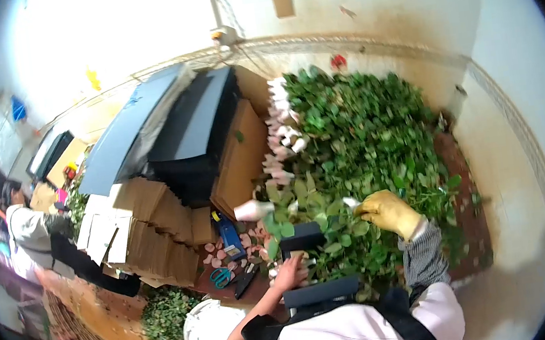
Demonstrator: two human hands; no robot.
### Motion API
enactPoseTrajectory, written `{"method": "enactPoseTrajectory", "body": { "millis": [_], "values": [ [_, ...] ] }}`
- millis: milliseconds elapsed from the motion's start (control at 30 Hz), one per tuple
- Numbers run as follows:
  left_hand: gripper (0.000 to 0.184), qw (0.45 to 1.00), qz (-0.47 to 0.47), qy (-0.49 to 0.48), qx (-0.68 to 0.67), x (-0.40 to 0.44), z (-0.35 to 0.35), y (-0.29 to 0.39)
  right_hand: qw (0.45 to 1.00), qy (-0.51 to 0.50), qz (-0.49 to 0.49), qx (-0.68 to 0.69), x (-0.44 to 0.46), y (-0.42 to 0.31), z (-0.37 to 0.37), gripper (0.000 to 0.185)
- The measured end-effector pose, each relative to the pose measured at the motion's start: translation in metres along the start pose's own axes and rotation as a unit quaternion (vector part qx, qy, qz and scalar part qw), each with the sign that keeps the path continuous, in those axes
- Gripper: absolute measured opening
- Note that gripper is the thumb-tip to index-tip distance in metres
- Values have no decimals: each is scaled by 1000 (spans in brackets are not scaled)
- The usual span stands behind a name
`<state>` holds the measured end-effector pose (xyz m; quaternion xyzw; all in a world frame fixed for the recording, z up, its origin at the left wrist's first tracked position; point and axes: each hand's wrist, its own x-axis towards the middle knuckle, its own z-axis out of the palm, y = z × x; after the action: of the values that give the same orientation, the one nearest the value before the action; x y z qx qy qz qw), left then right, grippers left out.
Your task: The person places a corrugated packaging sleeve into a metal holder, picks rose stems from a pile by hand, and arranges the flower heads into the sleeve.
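Note:
My left hand (pixel 289 274), bare, is low among leaves beside a black device (pixel 302 237) at my chest. Its fingers look curled, and leaves partly hide what they hold. My right hand (pixel 388 214) wears a yellow glove and a grey striped sleeve. Its fingers are bent together over the leaves, by a small white tip (pixel 351 201); what they grip is hidden. Left of the leaves, a pale pink rose head (pixel 253 210) points left, slightly blurred. Behind lies a large pile of leafy rose stems (pixel 361 126), with wrapped pale rose heads (pixel 276 146) along its left edge.
Left of the pile are stacked cardboard sheets (pixel 152 234) and dark-covered boxes (pixel 190 122). Teal scissors (pixel 221 278), a blue tool (pixel 228 234) and loose petals (pixel 247 241) lie nearby. A white bucket (pixel 203 325) stands below. Another person (pixel 34 231) is far left.

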<state>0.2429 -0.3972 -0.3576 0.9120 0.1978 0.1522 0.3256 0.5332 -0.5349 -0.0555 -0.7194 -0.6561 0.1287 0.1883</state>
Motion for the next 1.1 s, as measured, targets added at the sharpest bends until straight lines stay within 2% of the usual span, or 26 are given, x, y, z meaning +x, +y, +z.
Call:
{"method": "enactPoseTrajectory", "body": {
  "millis": [33, 67, 133, 200, 267, 333, 367, 400, 433, 533, 600, 633, 667, 700, 733, 800, 867, 900, 933, 967, 1000, 1033, 1067, 1100],
  "values": [
    [62, 998, 45, 7, 51, -1, 17, -25, 997, -70, 39, -17, -7, 9, 15, 18],
    [63, 997, 44, 19, 61, -8, 22, -29, 986, -143, 79, -30, -14, 23, 39, 17],
    [61, 996, 39, 66, 53, -5, 19, -21, 977, -174, 121, -31, -40, 89, 120, 20],
    [59, 997, -21, -60, 47, 1, -8, 7, 929, -260, 233, -119, -62, 122, 175, 21],
    [60, 991, -32, -107, 78, 10, -19, 18, 897, -297, 256, -205, -72, 147, 224, 18],
    [60, 991, 36, -45, 124, 5, -15, 12, 919, -121, 274, -256, -75, 105, 209, 14],
    [60, 991, 39, -34, 123, 3, -10, 6, 919, -48, 269, -285, -71, 92, 208, 11],
    [59, 988, 42, -45, 141, 9, -16, 17, 951, 63, 260, -152, -78, 106, 235, 14],
    [59, 985, 43, -53, 159, 12, -23, 26, 961, 166, 222, -15, -85, 122, 264, 17],
    [59, 962, 31, -95, 256, 18, -36, 45, 953, 150, 256, -65, -101, 148, 320, 15],
    [60, 954, -4, -115, 276, 20, -37, 50, 923, -5, 287, -255, -89, 94, 248, 14],
    [60, 953, -7, -122, 276, 18, -39, 50, 926, 40, 352, -128, -92, 104, 270, 12],
    [61, 956, 19, -98, 274, 20, -39, 50, 926, 36, 353, -128, -93, 106, 277, 12],
    [62, 959, 47, -72, 270, 24, -38, 50, 937, 75, 325, -102, -96, 110, 281, 14],
    [60, 968, 19, -88, 232, 26, -39, 51, 946, 113, 295, -76, -100, 114, 284, 15],
    [56, 980, 2, -56, 189, 24, -30, 45, 974, -8, 205, -91, -97, 127, 251, 9],
    [57, 984, -17, -72, 162, 20, -29, 38, 964, -144, 204, 93, -83, 146, 212, 27],
    [58, 982, 0, -70, 178, 22, -28, 36, 942, -248, 192, 123, -64, 149, 175, 44],
    [58, 979, 15, -69, 194, 23, -27, 35, 939, -261, 196, 105, -43, 145, 142, 43],
    [60, 976, 12, -85, 202, 27, -33, 43, 918, -262, 278, 107, -15, 128, 101, 41],
    [60, 975, 6, -86, 205, 26, -29, 41, 981, -81, 168, 62, -6, 146, 106, 39],
    [59, 981, -11, -85, 175, 25, -24, 35, 990, 44, 133, 29, 16, 163, 114, 42],
    [58, 985, -28, -84, 147, 23, -23, 33, 986, 34, 161, 7, 41, 151, 81, 45],
    [59, 990, -28, -82, 114, 23, -25, 35, 980, 84, 147, -104, 64, 165, 84, 54]
  ]
}}
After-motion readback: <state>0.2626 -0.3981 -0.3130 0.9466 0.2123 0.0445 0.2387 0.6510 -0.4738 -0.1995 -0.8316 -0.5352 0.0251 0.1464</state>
